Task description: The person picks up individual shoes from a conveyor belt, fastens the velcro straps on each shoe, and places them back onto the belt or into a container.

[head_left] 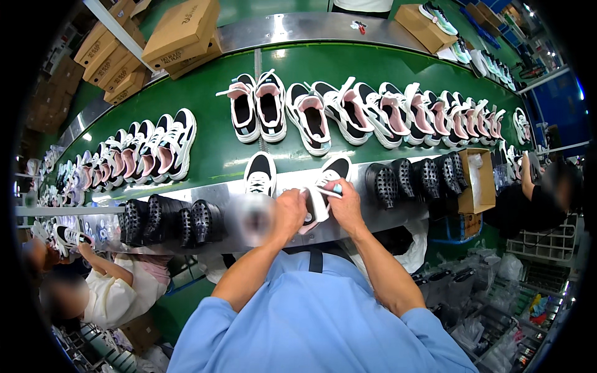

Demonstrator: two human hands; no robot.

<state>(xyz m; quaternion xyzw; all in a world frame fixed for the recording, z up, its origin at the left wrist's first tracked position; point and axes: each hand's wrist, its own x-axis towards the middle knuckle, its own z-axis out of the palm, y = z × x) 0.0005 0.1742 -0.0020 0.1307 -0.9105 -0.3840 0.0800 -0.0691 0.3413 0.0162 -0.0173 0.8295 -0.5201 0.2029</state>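
In front of me a black-and-white sneaker (pixel 336 166) with pale pink lining lies toe away on the metal ledge. My left hand (pixel 290 212) is closed on the left side of its opening, by a white flap. The fingers of my right hand (pixel 346 206) pinch at its right side, where a white strip and a small light blue piece show; whether these belong to the shoe I cannot tell. A matching sneaker (pixel 260 173) points away just left of my left hand, its heel end blurred.
Matching sneakers (pixel 311 121) stand in rows on the green work surface (pixel 217 158). Black studded shoe forms (pixel 200 222) line the ledge left and right (pixel 429 177). An open carton (pixel 477 180) stands at right; shoe boxes (pixel 181 34) are stacked far left. Co-workers (pixel 112 289) flank me.
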